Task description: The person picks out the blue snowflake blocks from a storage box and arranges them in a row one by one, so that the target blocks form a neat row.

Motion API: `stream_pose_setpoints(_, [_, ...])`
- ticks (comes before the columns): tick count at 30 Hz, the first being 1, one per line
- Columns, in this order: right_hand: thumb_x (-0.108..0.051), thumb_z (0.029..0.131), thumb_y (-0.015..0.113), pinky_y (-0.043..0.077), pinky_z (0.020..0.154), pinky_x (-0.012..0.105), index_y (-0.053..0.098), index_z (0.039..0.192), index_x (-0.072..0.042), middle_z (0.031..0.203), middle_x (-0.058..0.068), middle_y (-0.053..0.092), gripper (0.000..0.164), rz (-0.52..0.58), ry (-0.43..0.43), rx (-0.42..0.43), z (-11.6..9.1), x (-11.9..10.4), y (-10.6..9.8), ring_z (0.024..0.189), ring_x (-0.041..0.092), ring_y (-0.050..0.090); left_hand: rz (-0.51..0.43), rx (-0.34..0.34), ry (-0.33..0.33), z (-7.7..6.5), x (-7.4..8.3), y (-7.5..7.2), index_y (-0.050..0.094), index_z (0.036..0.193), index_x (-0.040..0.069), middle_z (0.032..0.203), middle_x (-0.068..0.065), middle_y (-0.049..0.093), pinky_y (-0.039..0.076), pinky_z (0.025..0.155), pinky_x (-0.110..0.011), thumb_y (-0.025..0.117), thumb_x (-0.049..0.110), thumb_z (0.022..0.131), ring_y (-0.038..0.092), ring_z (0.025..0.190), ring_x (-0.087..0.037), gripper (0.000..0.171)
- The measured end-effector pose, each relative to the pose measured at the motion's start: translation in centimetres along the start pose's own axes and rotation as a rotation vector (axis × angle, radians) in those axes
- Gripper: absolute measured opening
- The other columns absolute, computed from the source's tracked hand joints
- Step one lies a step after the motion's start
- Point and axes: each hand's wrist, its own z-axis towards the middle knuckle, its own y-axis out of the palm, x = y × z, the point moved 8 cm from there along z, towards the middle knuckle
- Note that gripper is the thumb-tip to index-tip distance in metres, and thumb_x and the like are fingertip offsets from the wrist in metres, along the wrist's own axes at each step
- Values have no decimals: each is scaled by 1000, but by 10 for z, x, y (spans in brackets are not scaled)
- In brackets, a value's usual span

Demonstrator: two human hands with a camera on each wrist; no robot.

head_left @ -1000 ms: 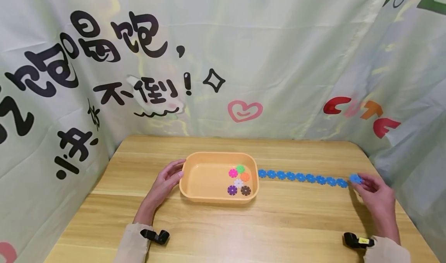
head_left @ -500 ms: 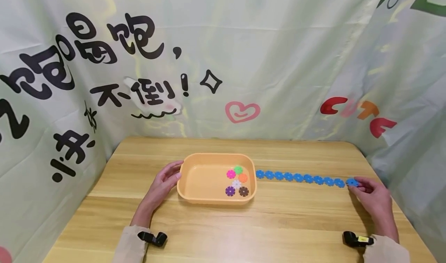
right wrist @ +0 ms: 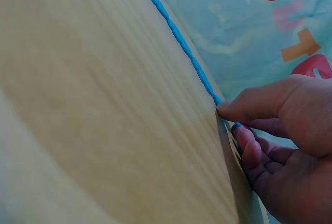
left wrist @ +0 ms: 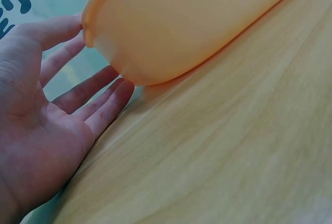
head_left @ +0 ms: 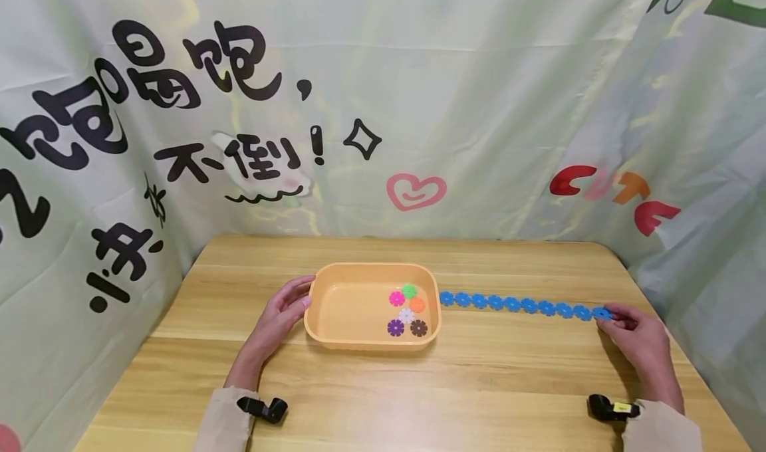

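Note:
In the head view a row of blue flower-shaped discs (head_left: pixel 511 304) runs rightward from the orange tray (head_left: pixel 347 311). The row's rightmost blue disc (head_left: pixel 601 313) is pinched between thumb and fingers of my right hand (head_left: pixel 643 342), right at the edge of its neighbour. Seen edge-on in the right wrist view, the row (right wrist: pixel 181 40) lies flat along the table up to my thumb. My left hand (head_left: pixel 281 312) rests against the tray's left end. In the left wrist view its thumb meets the rim of the tray (left wrist: pixel 171 27) and its loosely extended fingers touch the lower side.
Several coloured flower discs lie in the tray's right half, among them a purple disc (head_left: pixel 395 328), a brown disc (head_left: pixel 419 328) and a pink disc (head_left: pixel 397 298). A printed curtain (head_left: pixel 479 106) hangs behind the wooden table (head_left: pixel 455 399).
My right hand has lowered the blue disc and moved it left, from a gap beyond the row to the row's right end. The left hand keeps its place at the tray.

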Motion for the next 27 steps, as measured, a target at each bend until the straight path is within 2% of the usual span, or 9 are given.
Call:
stream_pose_setpoints(6, [-17, 97, 69, 45, 57, 15, 60, 128, 12, 90, 2, 63, 44, -2, -11, -20, -2, -1, 2, 72, 5, 48, 3, 7, -3, -2, 0, -2, 49, 148, 9, 147, -21, 48, 53, 98, -35, 60, 16, 103, 53, 130, -30, 47])
stream_pose_setpoints(12, [-18, 97, 69, 47, 57, 16, 59, 130, 12, 92, 0, 62, 46, 20, -17, -40, 4, -4, 7, 74, 5, 48, 5, 28, 2, -4, 2, -6, 49, 148, 9, 147, -21, 47, 53, 98, -35, 60, 15, 103, 52, 130, -32, 47])
stream_pose_setpoints(14, [-20, 98, 68, 48, 58, 17, 58, 131, 12, 90, -8, 61, 47, 67, -4, -45, 4, -3, 8, 75, 4, 49, 10, 31, 3, -4, 2, -7, 49, 148, 9, 147, -21, 48, 53, 98, -35, 60, 16, 103, 52, 130, -33, 47])
stream_pose_setpoints(19, [-25, 99, 66, 50, 61, 17, 55, 134, 9, 89, -23, 55, 50, 228, 90, -46, 3, 1, 8, 77, 0, 53, 12, 23, 7, -4, 1, -7, 49, 148, 9, 147, -21, 48, 53, 98, -35, 60, 16, 103, 53, 129, -32, 47])
stream_pose_setpoints(22, [-32, 100, 64, 51, 63, 15, 53, 137, 5, 99, -19, 53, 54, 236, 96, -56, 3, -8, 8, 80, -2, 51, -5, 29, 12, -4, -1, -9, 48, 148, 8, 147, -22, 48, 53, 98, -35, 60, 14, 103, 54, 129, -30, 47])
stream_pose_setpoints(27, [-36, 101, 63, 52, 66, 14, 50, 141, 4, 112, -6, 55, 58, 208, -18, -91, -1, -36, 11, 87, -4, 49, -16, 43, 16, -5, -3, -9, 49, 148, 7, 147, -22, 48, 53, 97, -36, 60, 12, 103, 53, 130, -32, 46])
